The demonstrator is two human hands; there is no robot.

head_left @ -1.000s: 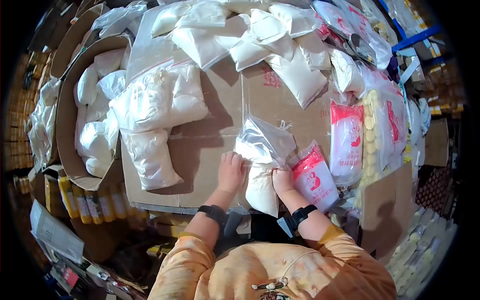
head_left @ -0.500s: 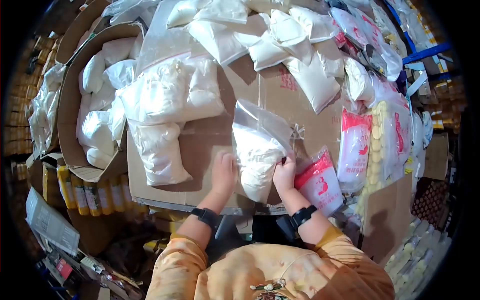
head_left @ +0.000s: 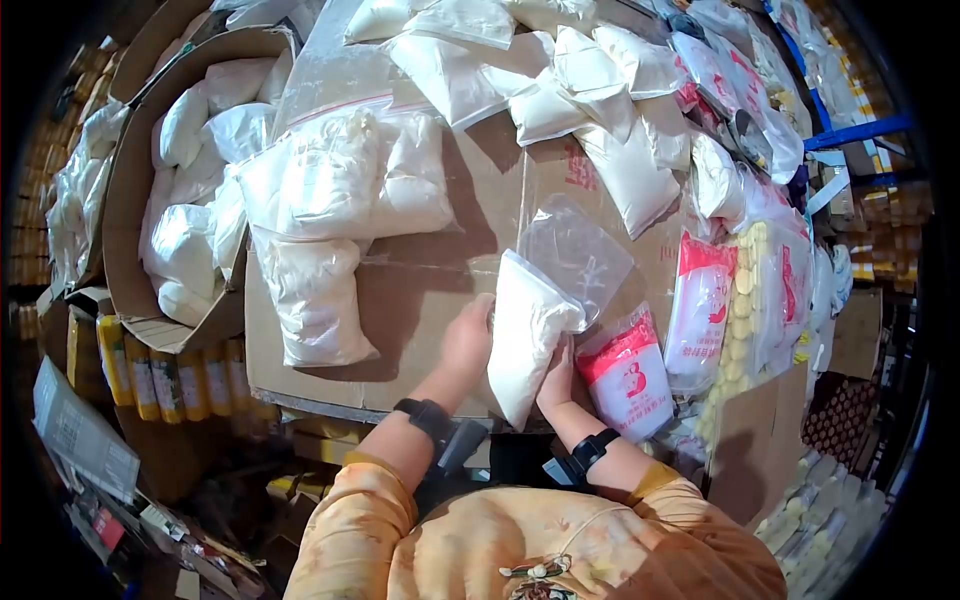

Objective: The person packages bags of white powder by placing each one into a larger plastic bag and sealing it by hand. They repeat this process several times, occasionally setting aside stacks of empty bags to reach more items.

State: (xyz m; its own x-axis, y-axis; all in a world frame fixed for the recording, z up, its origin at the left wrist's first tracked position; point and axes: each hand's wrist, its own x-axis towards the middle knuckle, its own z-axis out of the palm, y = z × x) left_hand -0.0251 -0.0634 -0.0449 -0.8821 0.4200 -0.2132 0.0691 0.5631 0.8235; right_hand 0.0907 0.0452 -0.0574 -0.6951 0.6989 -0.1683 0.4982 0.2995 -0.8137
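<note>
A filled white powder bag [head_left: 527, 330] is sitting between the two hands by the near edge of the cardboard-covered table [head_left: 425, 285], its long axis running roughly toward the person's body. The right hand [head_left: 556, 380] is gripping its lower right side, reaching nearer the bottom end, while the left hand [head_left: 470, 338] is staying higher along its left side (its fingertips are hiding at the plastic, so I cannot tell whether it is pinching). Clear plastic [head_left: 575, 250] is lying just beyond; whether it is joining the bag I cannot tell. A red-and-white packet [head_left: 632, 378] is lying beside the right hand, and larger filled bags [head_left: 320, 305] are resting well to the left. Compared with half a second ago, the bag is showing white nearly to its top, and the right hand is gripping lower.
</note>
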